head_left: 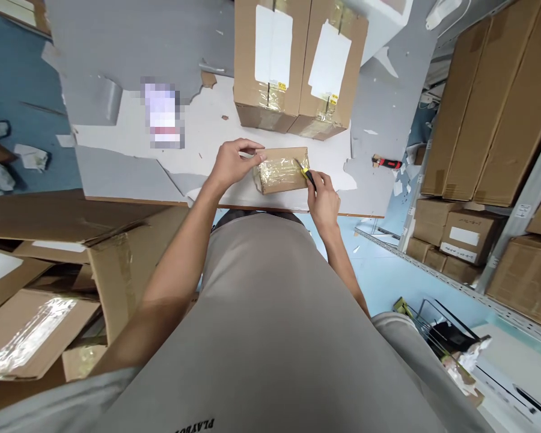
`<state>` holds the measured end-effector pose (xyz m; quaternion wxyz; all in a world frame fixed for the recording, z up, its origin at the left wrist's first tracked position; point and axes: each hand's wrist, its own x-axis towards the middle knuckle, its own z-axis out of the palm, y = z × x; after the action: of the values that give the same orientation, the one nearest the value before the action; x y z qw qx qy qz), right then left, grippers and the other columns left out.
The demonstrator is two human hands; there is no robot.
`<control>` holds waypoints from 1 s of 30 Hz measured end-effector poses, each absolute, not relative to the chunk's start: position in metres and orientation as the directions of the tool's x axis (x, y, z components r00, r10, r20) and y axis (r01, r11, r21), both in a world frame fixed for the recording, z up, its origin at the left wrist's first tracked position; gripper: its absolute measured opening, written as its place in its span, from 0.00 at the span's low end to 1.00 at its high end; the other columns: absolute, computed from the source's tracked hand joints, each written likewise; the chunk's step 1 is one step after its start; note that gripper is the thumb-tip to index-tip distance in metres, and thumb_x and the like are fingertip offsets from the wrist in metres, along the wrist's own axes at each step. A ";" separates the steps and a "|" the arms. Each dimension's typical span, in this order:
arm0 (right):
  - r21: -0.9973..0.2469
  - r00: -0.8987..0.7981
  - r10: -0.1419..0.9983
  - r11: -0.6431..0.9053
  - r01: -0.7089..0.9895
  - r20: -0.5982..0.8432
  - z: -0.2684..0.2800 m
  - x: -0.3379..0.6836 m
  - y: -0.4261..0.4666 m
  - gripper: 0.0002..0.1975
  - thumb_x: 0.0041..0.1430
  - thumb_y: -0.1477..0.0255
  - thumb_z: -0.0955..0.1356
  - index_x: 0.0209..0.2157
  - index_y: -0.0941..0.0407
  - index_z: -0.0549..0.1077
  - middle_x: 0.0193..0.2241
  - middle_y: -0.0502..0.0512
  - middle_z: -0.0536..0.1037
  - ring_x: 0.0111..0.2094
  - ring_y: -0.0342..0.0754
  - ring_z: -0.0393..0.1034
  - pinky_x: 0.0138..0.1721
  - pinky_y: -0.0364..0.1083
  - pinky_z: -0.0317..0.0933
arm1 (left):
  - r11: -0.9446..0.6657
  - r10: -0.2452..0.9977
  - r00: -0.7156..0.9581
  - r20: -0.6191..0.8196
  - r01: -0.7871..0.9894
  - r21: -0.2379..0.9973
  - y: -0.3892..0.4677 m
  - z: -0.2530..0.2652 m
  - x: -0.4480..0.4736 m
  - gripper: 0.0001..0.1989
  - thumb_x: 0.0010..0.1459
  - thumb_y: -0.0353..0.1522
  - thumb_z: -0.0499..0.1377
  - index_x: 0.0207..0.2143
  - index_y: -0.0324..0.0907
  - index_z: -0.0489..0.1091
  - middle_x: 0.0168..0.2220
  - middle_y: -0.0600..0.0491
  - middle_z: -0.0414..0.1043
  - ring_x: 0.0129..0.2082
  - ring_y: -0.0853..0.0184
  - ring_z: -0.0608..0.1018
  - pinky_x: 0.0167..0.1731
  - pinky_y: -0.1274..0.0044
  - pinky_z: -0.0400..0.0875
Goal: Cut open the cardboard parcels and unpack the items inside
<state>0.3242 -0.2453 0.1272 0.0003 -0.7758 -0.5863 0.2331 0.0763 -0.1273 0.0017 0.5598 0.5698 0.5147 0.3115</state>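
A small cardboard box [282,185] lies near the front edge of the table, its top covered with shiny clear tape. My left hand [235,162] grips the box's left end, thumb on the upper face and fingers along the far edge. In my right hand [324,201] is a yellow and black utility knife [307,174], fingers wrapped round its handle. The knife's tip is at the taped top, toward the right end of the box; whether the blade has gone through the tape I cannot tell.
Two taller cartons [270,108] with white labels stand just beyond the box. A red and black cutter [388,163] lies at the table's right. Left of me is a large open carton [117,282] holding boxes; shelving with cartons [460,114] stands at right.
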 end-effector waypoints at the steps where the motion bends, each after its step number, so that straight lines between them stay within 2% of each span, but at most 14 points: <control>1: -0.255 0.238 0.903 -0.340 0.905 -0.358 0.133 0.318 -0.247 0.28 0.89 0.62 0.55 0.79 0.49 0.70 0.71 0.66 0.80 0.63 0.60 0.84 0.65 0.57 0.78 | 0.174 0.932 0.272 -0.241 0.247 0.953 -0.124 0.004 0.077 0.19 0.60 0.43 0.78 0.49 0.41 0.87 0.48 0.47 0.87 0.51 0.55 0.87 0.57 0.63 0.86; 4: -0.310 0.212 0.892 -0.348 0.885 -0.398 0.144 0.292 -0.251 0.28 0.89 0.60 0.57 0.80 0.50 0.69 0.59 0.62 0.89 0.54 0.58 0.88 0.59 0.54 0.79 | 0.224 0.918 0.269 -0.293 0.257 0.940 -0.117 0.009 0.076 0.17 0.55 0.43 0.80 0.43 0.43 0.88 0.46 0.46 0.89 0.47 0.56 0.88 0.55 0.66 0.85; 7: -0.346 0.118 0.864 -0.317 0.883 -0.489 0.149 0.261 -0.250 0.26 0.89 0.61 0.60 0.79 0.50 0.70 0.53 0.60 0.92 0.51 0.58 0.89 0.57 0.52 0.78 | 0.259 0.902 0.284 -0.324 0.244 0.934 -0.111 0.013 0.075 0.17 0.53 0.43 0.81 0.39 0.42 0.88 0.43 0.46 0.90 0.44 0.56 0.88 0.53 0.67 0.86; 13: -0.186 0.166 0.779 -0.341 0.921 -0.605 0.154 0.218 -0.237 0.27 0.89 0.65 0.59 0.81 0.53 0.66 0.56 0.64 0.90 0.53 0.63 0.87 0.58 0.56 0.76 | 0.301 0.880 0.307 -0.361 0.227 0.926 -0.107 0.014 0.077 0.20 0.50 0.46 0.83 0.37 0.43 0.88 0.42 0.47 0.90 0.42 0.56 0.88 0.50 0.67 0.85; 20: -0.009 0.288 0.710 -0.382 0.924 -0.643 0.165 0.189 -0.223 0.28 0.87 0.66 0.57 0.81 0.56 0.64 0.54 0.69 0.90 0.55 0.65 0.86 0.57 0.57 0.75 | 0.289 0.883 0.315 -0.349 0.222 0.931 -0.109 0.009 0.078 0.21 0.50 0.48 0.82 0.39 0.43 0.89 0.42 0.48 0.90 0.42 0.57 0.87 0.49 0.68 0.85; 24: 0.027 0.291 0.703 -0.361 0.932 -0.649 0.170 0.178 -0.212 0.26 0.87 0.70 0.58 0.77 0.59 0.68 0.54 0.73 0.88 0.56 0.64 0.86 0.57 0.56 0.76 | 0.291 0.883 0.305 -0.356 0.237 0.927 -0.109 0.007 0.077 0.21 0.51 0.49 0.82 0.39 0.44 0.89 0.40 0.48 0.90 0.40 0.58 0.86 0.47 0.69 0.84; 30: 0.070 0.281 0.675 -0.322 0.944 -0.682 0.181 0.173 -0.217 0.21 0.85 0.76 0.60 0.70 0.59 0.74 0.55 0.71 0.88 0.57 0.61 0.86 0.56 0.53 0.78 | 0.278 0.889 0.294 -0.351 0.260 0.925 -0.116 0.006 0.078 0.18 0.54 0.47 0.80 0.40 0.45 0.90 0.42 0.48 0.90 0.38 0.59 0.86 0.45 0.70 0.82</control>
<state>0.1729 -0.2166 0.1812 -0.2403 -0.7634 -0.5304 0.2795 0.0782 -0.1156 0.0058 0.5966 0.5397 0.5323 0.2636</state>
